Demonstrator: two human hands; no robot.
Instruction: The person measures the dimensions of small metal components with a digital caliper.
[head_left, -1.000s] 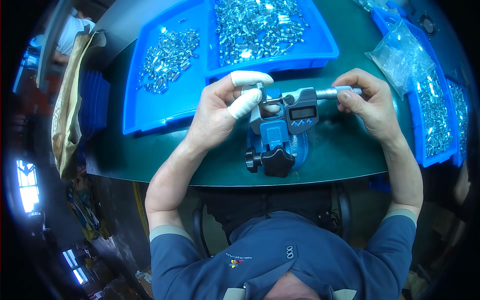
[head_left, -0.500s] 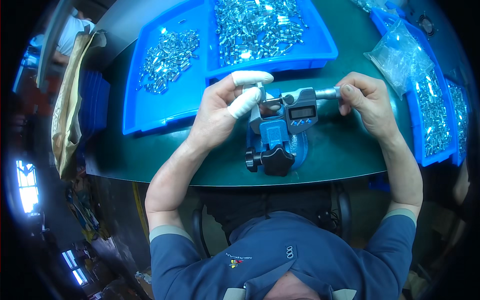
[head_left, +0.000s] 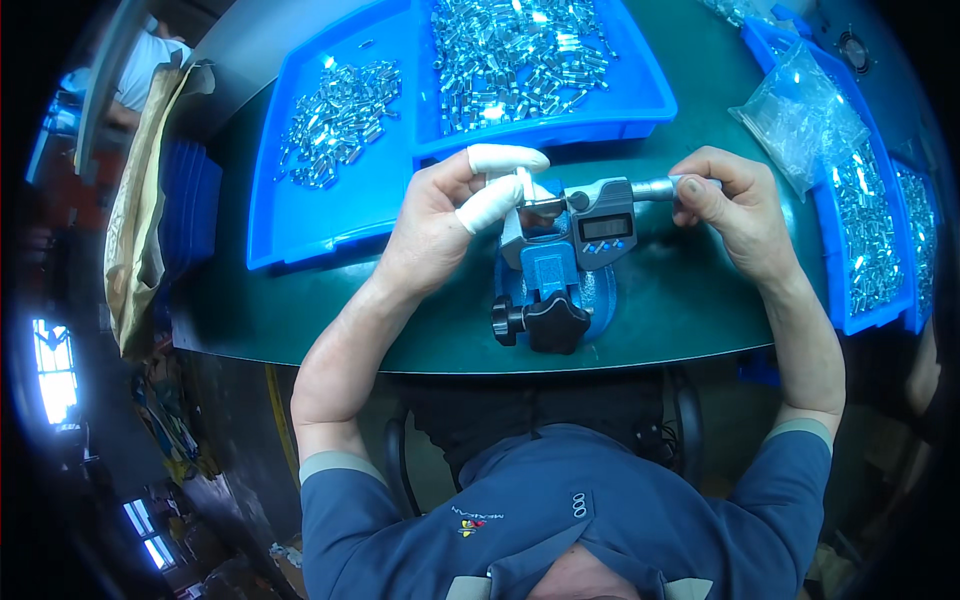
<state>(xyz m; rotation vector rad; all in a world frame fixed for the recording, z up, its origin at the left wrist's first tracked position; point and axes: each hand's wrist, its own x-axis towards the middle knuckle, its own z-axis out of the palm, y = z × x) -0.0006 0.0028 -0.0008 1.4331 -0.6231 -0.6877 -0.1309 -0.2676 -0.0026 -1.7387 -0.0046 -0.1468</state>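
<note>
Behind both hands and micrometer [head_left: 590, 225], blue trays [head_left: 330, 215] hold metal parts [head_left: 340, 120].

Micrometer [head_left: 585, 222] clamped in stand [head_left: 550, 295] at table [head_left: 330, 335] front, centre. Left hand [head_left: 440, 215] at anvil end, right hand [head_left: 730, 205] at thimble end. Behind left hand, tray [head_left: 290, 225] with small metal parts [head_left: 340, 120]; fuller tray [head_left: 640, 100] right of it. Far right, tray [head_left: 850, 305] with parts, plastic bag [head_left: 800, 115] on its rear end.
</note>
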